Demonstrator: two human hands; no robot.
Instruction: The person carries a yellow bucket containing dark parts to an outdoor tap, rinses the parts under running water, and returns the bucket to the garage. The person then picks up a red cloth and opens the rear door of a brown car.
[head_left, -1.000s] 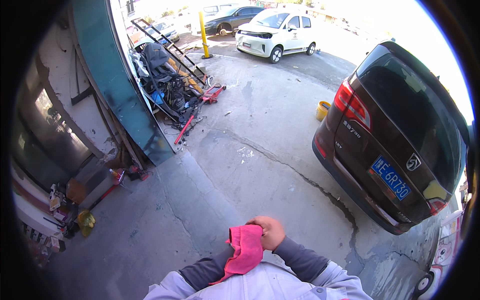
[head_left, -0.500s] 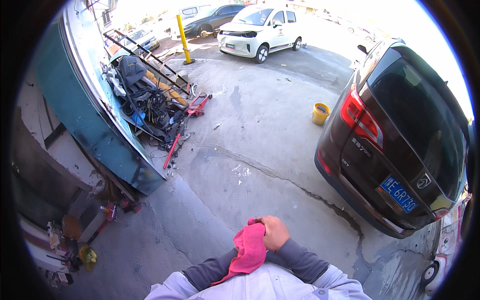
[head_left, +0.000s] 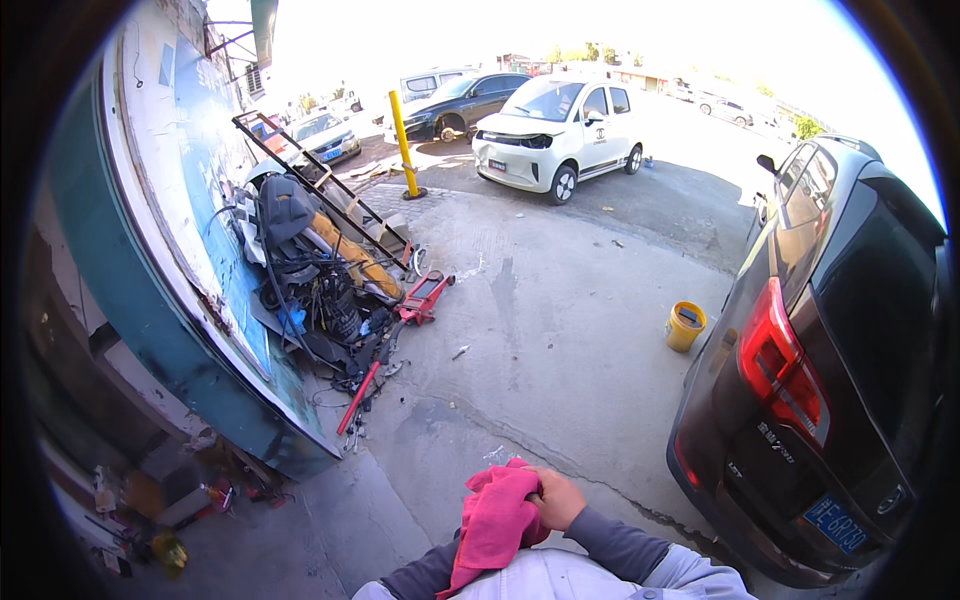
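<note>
A pink-red cloth [head_left: 500, 515] hangs in front of my chest, loosely draped and folded. My right hand [head_left: 557, 500] is closed on its right edge, with the fingers curled round the fabric. My left forearm [head_left: 425, 572] runs in under the cloth from the lower edge. The cloth covers my left hand, so its fingers do not show.
On the right stands a dark brown car [head_left: 780, 430], with a yellow bucket [head_left: 685, 327] beside it. A red floor jack [head_left: 425, 300] lies by a heap of scrap parts [head_left: 325, 290] along the left wall. Farther off are a white car [head_left: 555, 140] and a yellow post [head_left: 403, 145].
The view has tilted up and turned left, so the cars and scrap heap sit lower and farther right. My right hand stays on the cloth, which now spreads wider over the left.
</note>
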